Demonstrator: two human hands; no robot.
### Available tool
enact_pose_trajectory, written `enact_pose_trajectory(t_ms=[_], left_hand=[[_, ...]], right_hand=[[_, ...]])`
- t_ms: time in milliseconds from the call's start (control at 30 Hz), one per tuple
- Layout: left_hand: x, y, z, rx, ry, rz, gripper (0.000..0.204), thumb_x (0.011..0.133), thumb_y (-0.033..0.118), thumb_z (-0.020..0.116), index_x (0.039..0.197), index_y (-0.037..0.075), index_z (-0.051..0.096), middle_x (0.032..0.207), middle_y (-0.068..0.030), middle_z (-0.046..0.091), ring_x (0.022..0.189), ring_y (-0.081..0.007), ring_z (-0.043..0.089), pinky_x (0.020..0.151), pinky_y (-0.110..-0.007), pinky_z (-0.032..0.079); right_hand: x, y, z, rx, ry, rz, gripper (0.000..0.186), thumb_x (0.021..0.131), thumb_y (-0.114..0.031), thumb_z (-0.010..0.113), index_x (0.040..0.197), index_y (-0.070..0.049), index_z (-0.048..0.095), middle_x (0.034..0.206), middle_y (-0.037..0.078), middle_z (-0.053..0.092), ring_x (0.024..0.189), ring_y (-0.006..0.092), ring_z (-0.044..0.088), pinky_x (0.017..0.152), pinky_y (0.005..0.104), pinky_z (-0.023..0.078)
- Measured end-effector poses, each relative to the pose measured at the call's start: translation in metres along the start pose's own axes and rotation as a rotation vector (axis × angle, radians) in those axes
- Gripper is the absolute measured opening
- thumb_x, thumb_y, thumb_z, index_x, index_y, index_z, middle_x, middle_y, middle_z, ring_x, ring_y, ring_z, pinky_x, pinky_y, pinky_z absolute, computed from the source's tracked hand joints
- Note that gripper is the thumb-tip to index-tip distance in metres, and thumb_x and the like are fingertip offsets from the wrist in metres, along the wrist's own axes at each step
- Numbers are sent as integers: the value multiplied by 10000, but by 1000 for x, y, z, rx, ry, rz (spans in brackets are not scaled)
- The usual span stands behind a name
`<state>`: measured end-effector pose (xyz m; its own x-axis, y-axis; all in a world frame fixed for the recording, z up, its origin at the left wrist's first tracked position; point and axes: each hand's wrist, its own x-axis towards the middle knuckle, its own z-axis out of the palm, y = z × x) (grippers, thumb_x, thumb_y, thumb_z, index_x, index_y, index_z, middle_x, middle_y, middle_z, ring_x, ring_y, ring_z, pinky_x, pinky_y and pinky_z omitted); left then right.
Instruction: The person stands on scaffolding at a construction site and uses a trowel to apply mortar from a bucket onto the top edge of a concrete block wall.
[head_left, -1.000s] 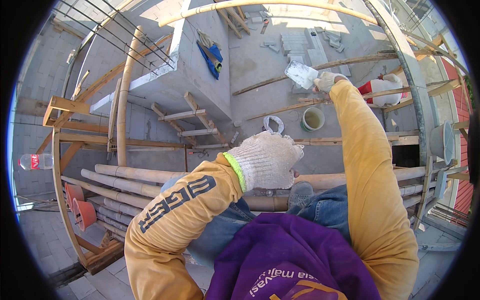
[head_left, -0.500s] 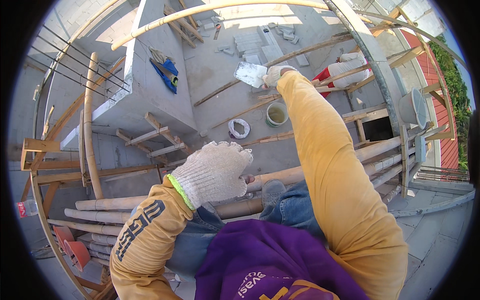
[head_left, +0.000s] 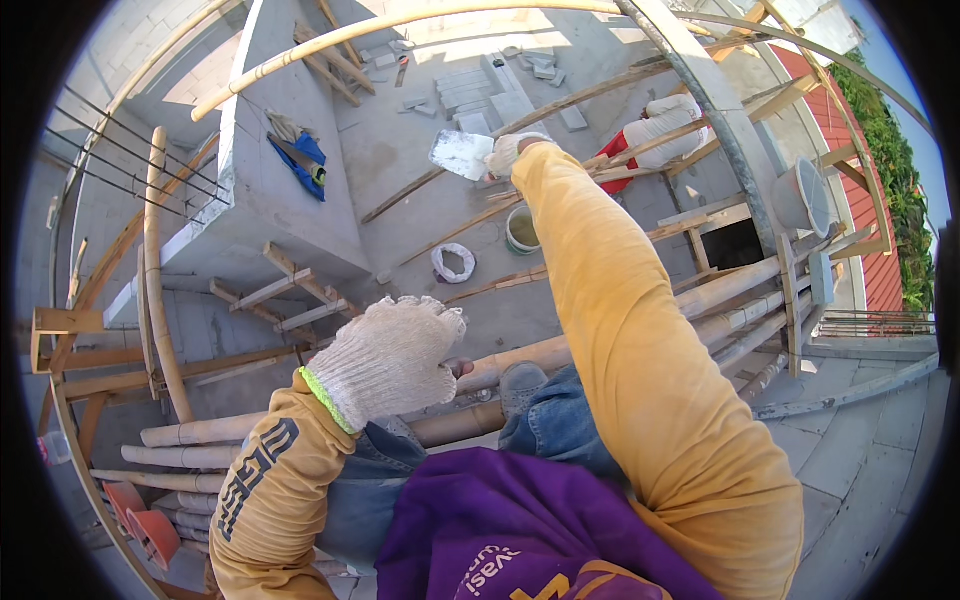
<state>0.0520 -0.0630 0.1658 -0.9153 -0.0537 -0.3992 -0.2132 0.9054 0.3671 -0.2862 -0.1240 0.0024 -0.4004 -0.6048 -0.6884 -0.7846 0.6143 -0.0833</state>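
"Looking down from the head, what kind of place is it?"

"A building site seen from above: bare grey floor [head_left: 375, 150], a pale block wall [head_left: 295, 220] at left, and a stack of grey blocks [head_left: 475, 90] farther off. Bamboo poles [head_left: 200, 430] run across just in front of the person, a grey shoe [head_left: 522, 388] against them. Red siding [head_left: 845, 195] closes the right side."

"And the hands?"

"Both gloved. The right hand [head_left: 507, 155] is reached far out, fingers wrapped at the near end of a flat-bladed tool [head_left: 462, 153]. That blade is out over the lower floor, well apart from the poles. The left hand [head_left: 390, 360] is nearer, above the poles, fingers loosely curled; I cannot tell whether anything is inside."

"What else is hard to make out?"

"The tool's handle is hidden by the glove. The pale bucket [head_left: 513, 240] is partly covered by the right sleeve [head_left: 620, 300]. A co-worker [head_left: 665, 135], bent over below, is crossed by timbers, hands unclear. The square opening [head_left: 733, 246] shows only dark inside. At the left rim, a clear bottle [head_left: 52, 450] is mostly blocked by a wooden frame [head_left: 75, 440]."
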Motion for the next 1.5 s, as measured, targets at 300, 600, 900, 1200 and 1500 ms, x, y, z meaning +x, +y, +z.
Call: enact_pose_trajectory(t_ms=[300,600,900,1200,1500], left_hand=[[1,1,-2,15,-38,-16,446,949,398,596,1093,-20,652,1076,-221,668,1059,-365,658,918,-462,528],[0,2,-4,3,-38,-26,420,937,384,615,1067,-12,658,1054,-224,672,1039,-378,663,912,-468,527],[1,4,-6,14,-26,-36,359,896,271,614,1063,-42,672,1026,-233,673,995,-394,665,907,-460,536],[5,5,-5,-5,-44,-38,407,910,331,634,1091,-33,656,1037,-235,675,1018,-391,665,917,-472,521],[4,2,-2,28,-37,-30,462,957,402,624,1102,-36,659,1058,-229,674,1041,-384,658,926,-449,531]], right_hand=[[-3,2,2,8,5,8,521,775,-400,718,1259,-209,705,1359,108,645,1249,316,604,1045,476,459],[-2,7,-10,71,-162,-84,486,824,-451,720,1225,-177,721,1226,116,701,1126,309,645,966,466,487],[-8,3,0,84,34,-6,508,749,-398,788,1218,-214,725,1252,102,697,1145,304,641,981,478,476],[-15,4,2,87,88,-23,495,763,-399,779,1216,-206,727,1272,106,688,1154,301,637,989,474,471],[-23,1,-2,97,80,-20,526,761,-412,782,1235,-191,717,1307,110,669,1189,309,621,1012,479,461]])
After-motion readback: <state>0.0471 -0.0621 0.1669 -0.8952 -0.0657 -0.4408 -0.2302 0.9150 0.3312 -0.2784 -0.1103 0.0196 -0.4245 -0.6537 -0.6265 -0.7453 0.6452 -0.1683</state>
